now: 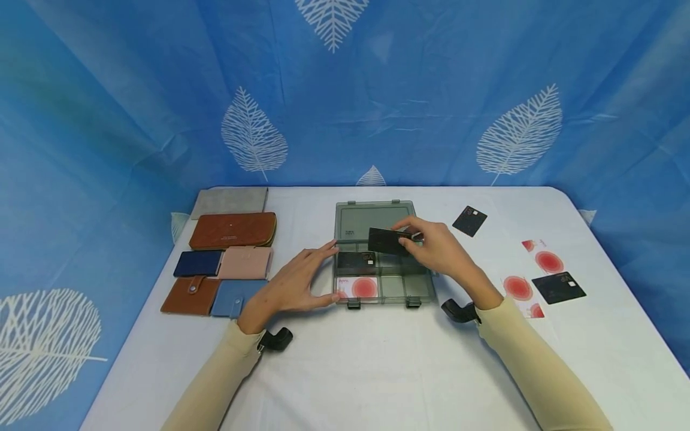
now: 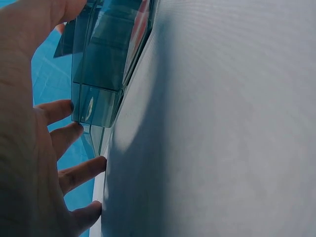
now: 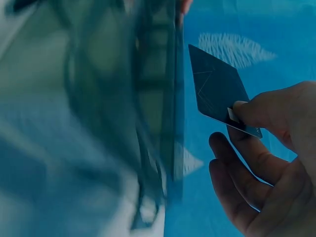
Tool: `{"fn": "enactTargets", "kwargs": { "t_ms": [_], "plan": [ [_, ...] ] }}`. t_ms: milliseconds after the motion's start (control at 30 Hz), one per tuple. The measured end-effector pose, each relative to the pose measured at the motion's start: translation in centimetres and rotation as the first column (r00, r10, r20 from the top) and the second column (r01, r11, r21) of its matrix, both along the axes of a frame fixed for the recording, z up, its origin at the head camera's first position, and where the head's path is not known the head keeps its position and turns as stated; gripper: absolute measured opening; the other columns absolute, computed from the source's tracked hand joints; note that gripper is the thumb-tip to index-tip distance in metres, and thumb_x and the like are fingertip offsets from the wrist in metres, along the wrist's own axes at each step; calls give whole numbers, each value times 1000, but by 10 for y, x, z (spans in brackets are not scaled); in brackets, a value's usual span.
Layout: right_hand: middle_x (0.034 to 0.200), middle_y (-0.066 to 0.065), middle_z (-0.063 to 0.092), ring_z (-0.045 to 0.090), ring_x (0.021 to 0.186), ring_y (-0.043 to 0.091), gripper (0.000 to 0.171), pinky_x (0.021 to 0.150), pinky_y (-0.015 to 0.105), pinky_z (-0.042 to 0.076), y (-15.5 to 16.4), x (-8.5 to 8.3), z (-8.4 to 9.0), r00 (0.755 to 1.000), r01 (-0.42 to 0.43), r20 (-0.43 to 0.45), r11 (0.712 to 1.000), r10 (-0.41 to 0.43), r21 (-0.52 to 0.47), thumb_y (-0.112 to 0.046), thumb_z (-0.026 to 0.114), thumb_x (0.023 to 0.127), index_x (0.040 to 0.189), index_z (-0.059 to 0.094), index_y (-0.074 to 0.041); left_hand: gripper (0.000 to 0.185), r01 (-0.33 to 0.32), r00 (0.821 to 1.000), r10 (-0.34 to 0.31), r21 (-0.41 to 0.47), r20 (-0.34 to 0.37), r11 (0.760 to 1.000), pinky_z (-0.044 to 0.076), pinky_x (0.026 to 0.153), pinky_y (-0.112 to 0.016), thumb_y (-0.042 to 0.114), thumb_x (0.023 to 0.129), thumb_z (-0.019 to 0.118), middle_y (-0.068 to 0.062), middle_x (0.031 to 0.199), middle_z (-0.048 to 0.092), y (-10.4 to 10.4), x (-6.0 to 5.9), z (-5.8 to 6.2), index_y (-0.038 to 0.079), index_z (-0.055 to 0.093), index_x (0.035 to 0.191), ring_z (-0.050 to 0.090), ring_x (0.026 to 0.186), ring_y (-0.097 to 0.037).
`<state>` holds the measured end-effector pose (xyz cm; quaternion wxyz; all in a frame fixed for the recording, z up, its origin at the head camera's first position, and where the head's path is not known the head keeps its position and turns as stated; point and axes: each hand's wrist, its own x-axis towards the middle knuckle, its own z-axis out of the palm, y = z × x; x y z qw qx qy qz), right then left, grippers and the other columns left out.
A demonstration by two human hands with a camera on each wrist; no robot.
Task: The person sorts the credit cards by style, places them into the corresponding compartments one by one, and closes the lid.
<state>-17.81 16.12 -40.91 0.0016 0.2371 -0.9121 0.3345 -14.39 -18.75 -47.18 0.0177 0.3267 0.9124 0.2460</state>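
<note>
My right hand point(image 1: 439, 245) pinches a black card point(image 1: 385, 240) between thumb and fingers, tilted above a translucent grey-green divided box point(image 1: 393, 292). The right wrist view shows the thumb on the card point(image 3: 217, 89) near its light chip. The box lid point(image 1: 374, 220) lies back, away from me. In the left compartments are a black card marked VIP point(image 1: 350, 261) and a white card with red circles point(image 1: 363, 287). Against the box's left side rests my left hand point(image 1: 296, 281), its fingers spread and its thumb at the near left corner; the fingers point(image 2: 81, 175) show beside the wall.
Left of the box lie a grey case point(image 1: 229, 202), a brown zip wallet point(image 1: 232, 231), a navy holder point(image 1: 197, 263), a pink one point(image 1: 245, 263), a brown snap wallet point(image 1: 185, 299) and a blue one point(image 1: 232, 296). Loose black cards point(image 1: 470, 221) and red-and-white cards point(image 1: 548, 261) lie right.
</note>
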Motion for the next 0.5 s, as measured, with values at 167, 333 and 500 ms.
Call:
{"fn": "enactTargets", "kwargs": {
  "t_ms": [167, 333, 500],
  "plan": [
    [122, 14, 78, 75, 108, 35, 30, 83, 53, 60, -20, 6, -8, 999, -43, -3, 999, 43, 7, -11, 73, 104, 134, 71, -12, 101, 2, 1000, -2, 3, -3, 1000, 45, 114, -62, 61, 90, 75, -2, 179, 26, -1, -1, 0, 14, 35, 170, 47, 148, -35],
    [120, 12, 78, 68, 76, 19, 29, 62, 39, 50, -32, 10, -19, 999, -51, -4, 999, 51, -4, -12, 74, 103, 131, 72, -14, 101, 0, 1000, 0, 2, 12, 1000, 45, 113, -63, 62, 90, 75, -2, 179, 25, -1, -1, 2, 17, 33, 171, 46, 148, -36],
    [118, 14, 78, 55, 59, 8, 27, 54, 32, 38, -41, 13, -28, 998, -60, -9, 998, 60, 13, -11, 74, 103, 130, 72, -14, 102, -4, 1000, 4, -3, 17, 1000, 46, 112, -63, 62, 90, 76, 0, 179, 25, -1, 0, 2, 18, 33, 171, 46, 148, -37]
  ]
}}
